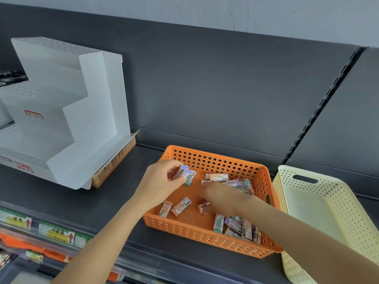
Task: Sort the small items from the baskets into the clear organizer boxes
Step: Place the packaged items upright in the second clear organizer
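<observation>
Holding several erasers (pixel 184 174) bunched in my left hand (pixel 162 181), fingers curled round them, over the orange basket (pixel 215 158), far-left corner. Right hand (pixel 219 196) blurred among the rest; grip unreadable, possibly pinching one. Risk: overfull left grip spills.

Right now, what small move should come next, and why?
Probably the right hand should pick up the eraser just below it: it hangs low in the orange basket, blurred, while the left hand already grips a few erasers.
</observation>
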Demonstrator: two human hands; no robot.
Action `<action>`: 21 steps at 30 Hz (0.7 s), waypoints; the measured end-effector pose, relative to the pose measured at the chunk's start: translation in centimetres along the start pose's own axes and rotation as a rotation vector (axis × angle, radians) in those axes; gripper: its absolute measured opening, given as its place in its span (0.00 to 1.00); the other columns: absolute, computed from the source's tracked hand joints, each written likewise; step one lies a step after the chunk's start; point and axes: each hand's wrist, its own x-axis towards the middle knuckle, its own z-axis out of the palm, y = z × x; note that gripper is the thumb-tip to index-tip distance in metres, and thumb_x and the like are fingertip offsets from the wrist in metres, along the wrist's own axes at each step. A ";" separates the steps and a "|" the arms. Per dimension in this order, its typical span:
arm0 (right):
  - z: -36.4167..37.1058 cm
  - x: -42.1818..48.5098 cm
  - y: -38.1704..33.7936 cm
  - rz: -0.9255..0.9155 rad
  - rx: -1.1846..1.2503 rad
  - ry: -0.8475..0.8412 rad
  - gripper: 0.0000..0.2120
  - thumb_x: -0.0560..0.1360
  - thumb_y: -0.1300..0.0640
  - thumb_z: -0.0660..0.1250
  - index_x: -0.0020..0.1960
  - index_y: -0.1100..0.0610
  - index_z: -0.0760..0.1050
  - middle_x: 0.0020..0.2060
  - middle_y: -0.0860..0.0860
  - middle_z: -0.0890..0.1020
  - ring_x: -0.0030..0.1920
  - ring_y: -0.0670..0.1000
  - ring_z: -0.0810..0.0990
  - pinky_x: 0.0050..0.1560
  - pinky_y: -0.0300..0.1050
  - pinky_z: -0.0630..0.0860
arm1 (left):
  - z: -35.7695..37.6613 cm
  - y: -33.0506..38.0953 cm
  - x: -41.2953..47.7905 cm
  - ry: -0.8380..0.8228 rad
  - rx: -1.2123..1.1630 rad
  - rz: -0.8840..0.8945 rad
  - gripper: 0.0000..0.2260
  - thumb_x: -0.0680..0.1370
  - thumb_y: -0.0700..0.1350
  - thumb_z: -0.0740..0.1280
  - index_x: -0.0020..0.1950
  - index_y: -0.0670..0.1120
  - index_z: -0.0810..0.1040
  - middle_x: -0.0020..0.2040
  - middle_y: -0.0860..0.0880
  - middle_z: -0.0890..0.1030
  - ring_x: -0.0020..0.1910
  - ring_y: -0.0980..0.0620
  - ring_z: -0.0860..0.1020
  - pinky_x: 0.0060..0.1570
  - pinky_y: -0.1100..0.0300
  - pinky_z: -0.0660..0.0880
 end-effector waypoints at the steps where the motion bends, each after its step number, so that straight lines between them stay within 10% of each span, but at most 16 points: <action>1: 0.1 0.0 0.0 -0.016 0.004 -0.002 0.13 0.76 0.57 0.67 0.58 0.59 0.75 0.55 0.54 0.76 0.56 0.53 0.75 0.52 0.42 0.70 | 0.0 0.0 0.0 0.001 0.000 0.001 0.12 0.74 0.47 0.71 0.58 0.51 0.79 0.48 0.61 0.78 0.44 0.65 0.77 0.39 0.78 0.70; 14: -0.1 1.9 -2.6 -0.110 0.123 0.144 0.07 0.76 0.59 0.66 0.53 0.59 0.77 0.49 0.54 0.81 0.50 0.53 0.78 0.46 0.41 0.70 | -0.3 -0.2 0.0 0.192 -0.092 -0.046 0.10 0.74 0.46 0.70 0.56 0.51 0.79 0.47 0.58 0.81 0.45 0.60 0.79 0.40 0.75 0.72; 21: -0.1 1.9 -3.0 -0.057 0.093 0.014 0.22 0.68 0.56 0.76 0.59 0.58 0.72 0.54 0.55 0.78 0.54 0.54 0.76 0.52 0.50 0.75 | -0.3 -0.3 -0.1 0.164 -0.093 -0.039 0.12 0.74 0.46 0.71 0.57 0.52 0.79 0.47 0.61 0.78 0.46 0.64 0.78 0.39 0.76 0.72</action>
